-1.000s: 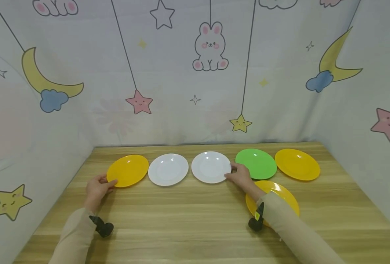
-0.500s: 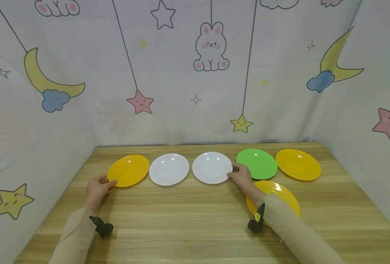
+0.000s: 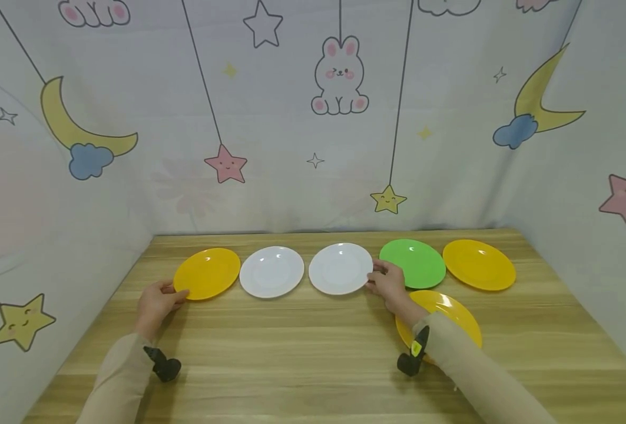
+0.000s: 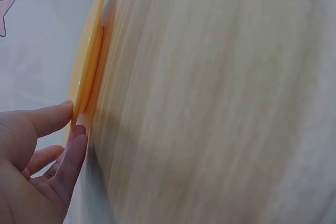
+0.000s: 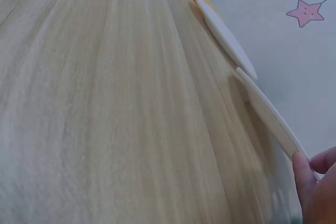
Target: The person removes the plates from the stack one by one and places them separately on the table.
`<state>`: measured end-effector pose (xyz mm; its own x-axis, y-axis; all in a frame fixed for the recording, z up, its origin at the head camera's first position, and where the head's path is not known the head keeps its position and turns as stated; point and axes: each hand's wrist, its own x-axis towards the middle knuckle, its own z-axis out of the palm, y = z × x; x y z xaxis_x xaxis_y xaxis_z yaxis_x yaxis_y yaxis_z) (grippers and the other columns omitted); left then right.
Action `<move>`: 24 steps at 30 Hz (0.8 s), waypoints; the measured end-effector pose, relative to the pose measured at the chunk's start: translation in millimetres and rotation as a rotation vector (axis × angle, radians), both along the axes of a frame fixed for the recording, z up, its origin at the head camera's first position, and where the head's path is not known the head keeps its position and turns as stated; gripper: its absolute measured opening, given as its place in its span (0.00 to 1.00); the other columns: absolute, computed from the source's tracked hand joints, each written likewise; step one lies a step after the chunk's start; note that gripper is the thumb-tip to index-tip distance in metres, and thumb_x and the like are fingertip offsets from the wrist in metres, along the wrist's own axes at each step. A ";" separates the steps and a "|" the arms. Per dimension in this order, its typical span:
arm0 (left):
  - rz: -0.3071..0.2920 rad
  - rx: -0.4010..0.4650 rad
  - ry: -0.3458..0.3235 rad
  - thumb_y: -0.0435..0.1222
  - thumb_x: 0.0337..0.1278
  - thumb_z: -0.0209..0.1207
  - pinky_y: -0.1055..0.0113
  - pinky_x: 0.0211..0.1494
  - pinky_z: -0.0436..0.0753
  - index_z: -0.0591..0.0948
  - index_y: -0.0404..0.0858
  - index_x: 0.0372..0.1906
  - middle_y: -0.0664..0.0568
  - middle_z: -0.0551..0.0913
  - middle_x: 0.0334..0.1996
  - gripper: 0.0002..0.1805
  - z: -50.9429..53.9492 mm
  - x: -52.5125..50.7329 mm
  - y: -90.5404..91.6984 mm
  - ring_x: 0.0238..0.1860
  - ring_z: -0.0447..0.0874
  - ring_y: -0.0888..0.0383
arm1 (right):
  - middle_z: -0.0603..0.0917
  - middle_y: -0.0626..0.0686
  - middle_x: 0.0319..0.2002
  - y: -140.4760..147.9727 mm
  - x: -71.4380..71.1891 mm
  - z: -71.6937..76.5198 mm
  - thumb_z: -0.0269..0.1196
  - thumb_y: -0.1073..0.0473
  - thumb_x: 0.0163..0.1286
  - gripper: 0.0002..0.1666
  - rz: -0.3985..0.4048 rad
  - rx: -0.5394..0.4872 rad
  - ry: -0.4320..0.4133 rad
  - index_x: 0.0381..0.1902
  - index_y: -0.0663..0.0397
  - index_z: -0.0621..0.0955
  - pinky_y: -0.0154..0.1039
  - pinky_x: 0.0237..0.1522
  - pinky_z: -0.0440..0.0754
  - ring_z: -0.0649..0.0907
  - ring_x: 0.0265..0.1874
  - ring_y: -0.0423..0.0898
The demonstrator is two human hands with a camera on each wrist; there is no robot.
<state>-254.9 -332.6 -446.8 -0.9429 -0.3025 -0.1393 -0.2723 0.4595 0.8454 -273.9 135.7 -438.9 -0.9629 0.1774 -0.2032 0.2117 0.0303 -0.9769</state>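
Observation:
At the left end of a row of plates, my left hand [image 3: 158, 304] pinches the near-left rim of a yellow plate [image 3: 207, 274]. In the left wrist view the thumb lies on top of that plate [image 4: 87, 59] and fingers reach under its edge. My right hand [image 3: 389, 285] grips the right rim of a white plate [image 3: 341, 268] in the middle of the row. The right wrist view shows this white plate [image 5: 270, 116] edge-on, with a shadow on the table beneath it. Between the two held plates lies another white plate [image 3: 272, 272].
A green plate [image 3: 412, 263] and a yellow plate [image 3: 479, 264] continue the row to the right. Under my right forearm lies another yellow plate [image 3: 453, 318], partly covered by the sleeve. The wooden table [image 3: 286, 365] ends at a printed cloth backdrop [image 3: 270, 200].
Both hands keep their hold on the same plates. My right hand and its white plate have shifted only slightly. The whole head view has drifted a little to the right.

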 end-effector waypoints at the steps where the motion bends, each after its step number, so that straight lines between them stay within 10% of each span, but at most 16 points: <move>1: -0.001 -0.006 0.000 0.32 0.51 0.61 0.72 0.33 0.83 0.60 0.17 0.60 0.25 0.68 0.52 0.35 -0.6 0.0 -0.4 0.26 0.79 0.66 | 0.70 0.63 0.51 -0.2 0.5 0.4 0.54 0.73 0.61 0.27 -0.003 0.001 0.004 0.60 0.67 0.68 0.31 0.31 0.83 0.78 0.26 0.40; 24: 0.004 0.005 -0.011 0.34 0.52 0.61 0.74 0.35 0.82 0.62 0.18 0.59 0.28 0.69 0.51 0.35 2.5 4.5 0.2 0.31 0.76 0.65 | 0.69 0.64 0.50 -8.0 -16.6 -4.5 0.53 0.78 0.60 0.28 -0.108 -0.047 0.032 0.60 0.69 0.67 0.23 0.26 0.79 0.76 0.31 0.43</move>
